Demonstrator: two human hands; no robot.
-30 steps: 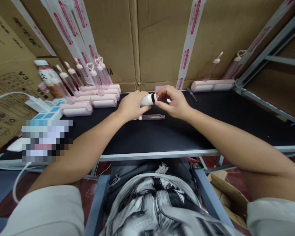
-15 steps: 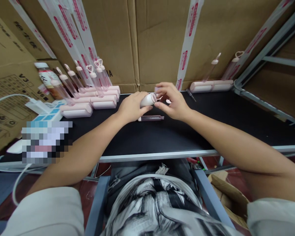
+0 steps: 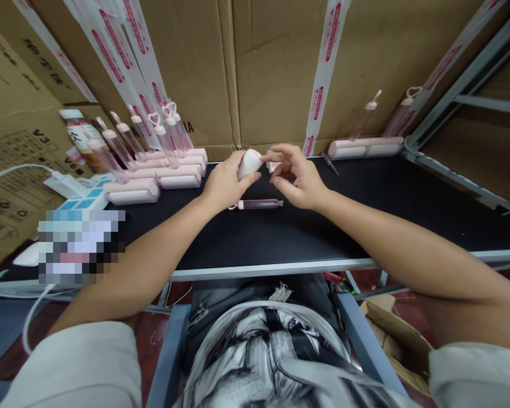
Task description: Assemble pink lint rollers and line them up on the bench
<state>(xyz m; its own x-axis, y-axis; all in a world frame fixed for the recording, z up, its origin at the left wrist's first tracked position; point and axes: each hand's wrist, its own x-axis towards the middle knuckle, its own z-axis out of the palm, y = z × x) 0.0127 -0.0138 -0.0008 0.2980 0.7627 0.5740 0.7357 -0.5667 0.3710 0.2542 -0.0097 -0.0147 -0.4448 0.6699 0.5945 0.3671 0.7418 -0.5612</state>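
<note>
My left hand (image 3: 223,184) is closed around a white rounded cylindrical piece (image 3: 250,162), tilted with its smooth end toward the right. My right hand (image 3: 301,177) is just beside it, with fingers bent and apart and the index fingertip at the white piece's end. A small pale pink part (image 3: 272,166) shows behind the right fingers; whether they touch it I cannot tell. On the black tabletop below both hands lies a slim clear pinkish tube (image 3: 261,204) with a pale cap and loop at its left end.
Several pink-and-white units with upright clear tubes (image 3: 179,177) stand at left, near a bottle (image 3: 79,136) and a power strip (image 3: 89,195). Two similar units (image 3: 351,149) sit at the back right, next to a small screwdriver-like tool (image 3: 330,164). Cardboard (image 3: 272,73) walls the back.
The white piece has turned in my left hand, its pink-rimmed end no longer facing me. My right index finger has stretched to it, and more of the tube's loop shows.
</note>
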